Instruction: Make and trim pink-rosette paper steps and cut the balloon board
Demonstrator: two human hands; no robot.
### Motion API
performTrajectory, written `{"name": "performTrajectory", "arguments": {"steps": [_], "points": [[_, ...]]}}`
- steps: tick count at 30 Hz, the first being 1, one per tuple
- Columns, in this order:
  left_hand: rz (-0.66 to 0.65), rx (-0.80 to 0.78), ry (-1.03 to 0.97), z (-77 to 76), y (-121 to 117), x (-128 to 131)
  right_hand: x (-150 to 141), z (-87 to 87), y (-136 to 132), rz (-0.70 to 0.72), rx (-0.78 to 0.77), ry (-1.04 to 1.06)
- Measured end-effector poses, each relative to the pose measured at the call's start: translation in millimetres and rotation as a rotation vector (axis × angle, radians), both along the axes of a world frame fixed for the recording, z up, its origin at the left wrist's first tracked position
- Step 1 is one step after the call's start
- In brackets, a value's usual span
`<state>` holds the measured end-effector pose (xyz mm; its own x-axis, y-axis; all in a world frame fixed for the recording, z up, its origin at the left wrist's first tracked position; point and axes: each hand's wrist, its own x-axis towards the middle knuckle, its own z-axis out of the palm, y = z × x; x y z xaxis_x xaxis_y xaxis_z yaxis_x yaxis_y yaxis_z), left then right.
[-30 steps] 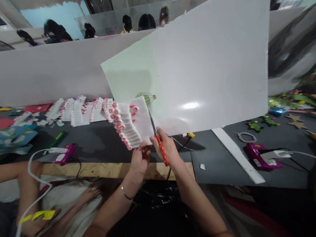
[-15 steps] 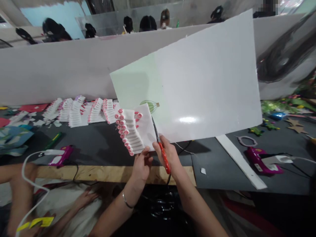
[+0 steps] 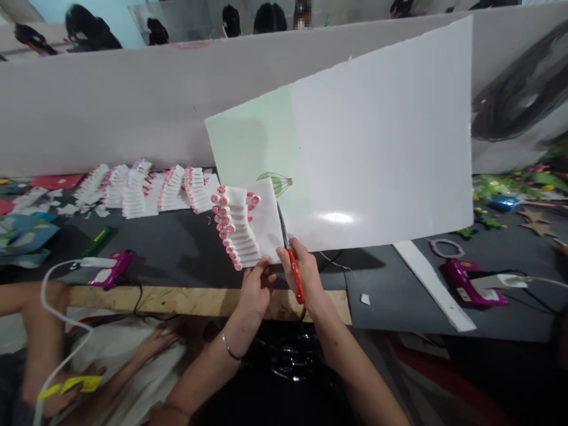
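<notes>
My right hand is wrapped around a pair of scissors with red handles. The blades point up and away along the right edge of a white card, over a large sheet. Pink-and-white rolled pieces with swirl ends form a fan on the card. At the card's lower edge, my left hand pinches it between thumb and fingers. The sheet is white, with a pale green part and a printed balloon at its left. Where card and sheet meet is partly hidden.
More cards with rolled pieces lie at the left back, near paper scraps. Purple power strips sit on both sides. A white strip lies at right. A neighbour's arm rests at lower left.
The large sheet has tipped lower and its right edge moved left, then slightly right again. The card, scissors and both hands have shifted slightly right together. Both grips stay the same.
</notes>
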<state>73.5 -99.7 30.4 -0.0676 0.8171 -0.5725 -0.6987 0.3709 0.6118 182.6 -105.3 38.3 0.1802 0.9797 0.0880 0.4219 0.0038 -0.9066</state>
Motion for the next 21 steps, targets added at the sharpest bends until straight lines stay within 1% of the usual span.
{"name": "performTrajectory", "arguments": {"steps": [7, 13, 17, 19, 21], "points": [[0.003, -0.015, -0.003, 2.0, 2, 1, 0, -0.9, 3, -0.021, 0.011, 0.003], [0.016, -0.006, 0.025, 1.4, 1, 0, -1, 0.7, 5, -0.028, 0.004, 0.045], [0.059, -0.015, 0.037, 1.8, 5, -3, 1, 4.6, 2, 0.054, -0.031, 0.074], [0.078, 0.010, 0.028, 2.1, 7, -3, 4, 5.6, -2, 0.106, -0.086, 0.101], [0.063, 0.035, 0.019, 2.3, 8, -3, 7, 5.8, -6, 0.133, -0.152, 0.142]]}}
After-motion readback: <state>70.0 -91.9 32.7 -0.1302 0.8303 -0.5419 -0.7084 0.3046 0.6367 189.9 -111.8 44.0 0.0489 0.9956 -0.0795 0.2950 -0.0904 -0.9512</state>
